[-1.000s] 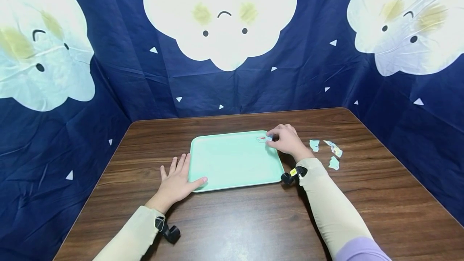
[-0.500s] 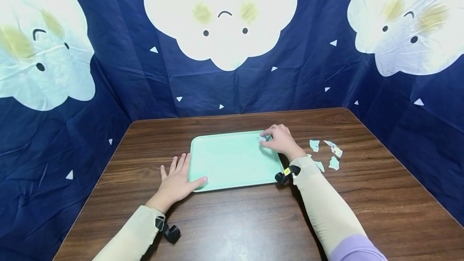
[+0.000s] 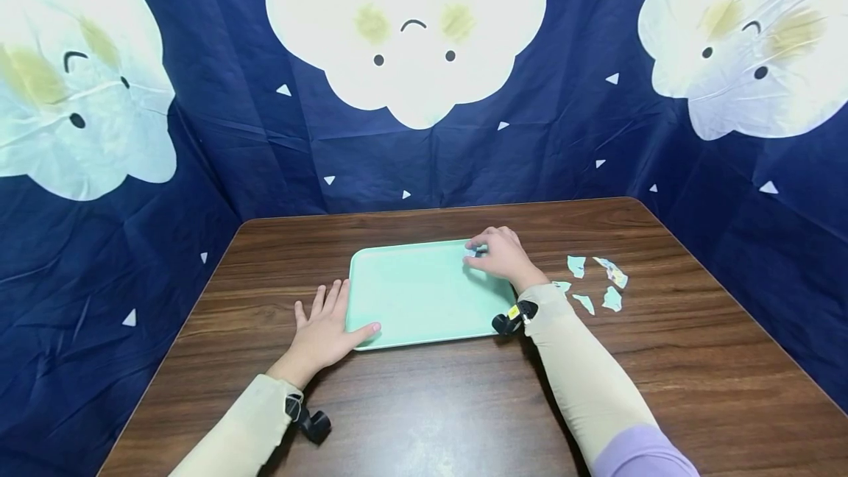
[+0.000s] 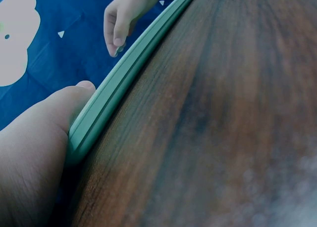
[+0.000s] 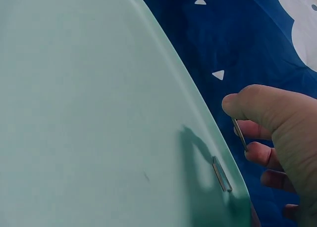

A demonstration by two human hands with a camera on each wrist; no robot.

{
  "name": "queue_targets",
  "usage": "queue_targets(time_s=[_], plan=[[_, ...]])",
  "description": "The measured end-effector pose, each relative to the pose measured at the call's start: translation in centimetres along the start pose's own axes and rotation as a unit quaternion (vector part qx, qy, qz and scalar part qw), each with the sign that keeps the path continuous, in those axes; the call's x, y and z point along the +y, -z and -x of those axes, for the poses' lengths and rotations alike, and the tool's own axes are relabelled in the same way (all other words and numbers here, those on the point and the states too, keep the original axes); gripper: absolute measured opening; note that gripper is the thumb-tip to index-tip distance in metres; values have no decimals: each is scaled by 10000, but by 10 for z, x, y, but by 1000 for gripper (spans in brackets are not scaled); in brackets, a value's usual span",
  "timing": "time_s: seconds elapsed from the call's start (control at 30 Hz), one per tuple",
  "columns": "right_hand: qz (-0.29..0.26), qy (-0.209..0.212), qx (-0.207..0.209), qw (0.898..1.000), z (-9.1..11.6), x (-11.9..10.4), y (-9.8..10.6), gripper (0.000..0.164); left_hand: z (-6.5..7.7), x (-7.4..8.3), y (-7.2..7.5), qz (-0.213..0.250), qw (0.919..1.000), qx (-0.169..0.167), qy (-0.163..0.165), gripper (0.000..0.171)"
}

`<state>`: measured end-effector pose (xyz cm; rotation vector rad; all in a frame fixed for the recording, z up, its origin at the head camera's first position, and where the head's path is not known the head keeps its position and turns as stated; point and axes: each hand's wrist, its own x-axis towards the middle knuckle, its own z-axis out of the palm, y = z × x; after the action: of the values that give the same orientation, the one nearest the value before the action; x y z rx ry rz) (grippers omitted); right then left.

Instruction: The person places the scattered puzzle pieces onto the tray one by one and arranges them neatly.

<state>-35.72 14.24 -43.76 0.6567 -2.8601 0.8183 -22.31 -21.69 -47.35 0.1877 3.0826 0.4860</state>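
Observation:
A mint-green tray (image 3: 424, 300) lies on the table. My left hand (image 3: 321, 337) rests at its left side with fingers spread, the thumb (image 4: 72, 101) over the near left corner. Above the tray's far right part, my right hand (image 3: 500, 256) pinches a small flat puzzle piece (image 3: 470, 251) between thumb and fingertips. In the right wrist view this held piece (image 5: 239, 134) appears edge-on. Below it, a thin flat piece (image 5: 221, 173) shows on the tray near the rim, beside the hand's shadow; its face cannot be made out.
Right of the tray lie several irregular pale pieces, among them a mint one (image 3: 576, 266), a colourfully printed one (image 3: 613, 272) and another pale one (image 3: 612, 299). The brown wooden table (image 3: 424, 403) ends at a blue curtain (image 3: 583, 160) with white clouds.
My right hand has moved left over the tray's far part, carrying the pinched piece. Its forearm has uncovered more pieces on the table. The left hand stays in place.

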Motion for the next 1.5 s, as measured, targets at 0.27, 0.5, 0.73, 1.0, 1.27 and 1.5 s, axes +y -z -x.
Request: queue_targets(time_s=[0.27, 0.5, 0.73, 1.0, 1.27, 1.5], plan=[[140, 0, 31, 9999, -5, -7, -5, 39, 0, 0, 0, -1, 10000, 7, -4, 121], [273, -57, 18, 9996, -10, -10, -12, 37, 0, -1, 0, -16, 10000, 18, -4, 121], [196, -88, -1, 9998, -12, -15, -18, 37, -1, -1, -1, -29, 10000, 25, -4, 121], [241, -116, 6, 9996, -11, -18, -22, 37, -1, 0, -1, -54, 10000, -14, 8, 120], [295, -201, -28, 9994, -13, -18, -25, 37, 0, 1, 1, -48, 10000, -44, 19, 120], [402, -249, -84, 9988, -16, -16, -29, 35, -1, -1, 0, -34, 10000, -24, 5, 121]])
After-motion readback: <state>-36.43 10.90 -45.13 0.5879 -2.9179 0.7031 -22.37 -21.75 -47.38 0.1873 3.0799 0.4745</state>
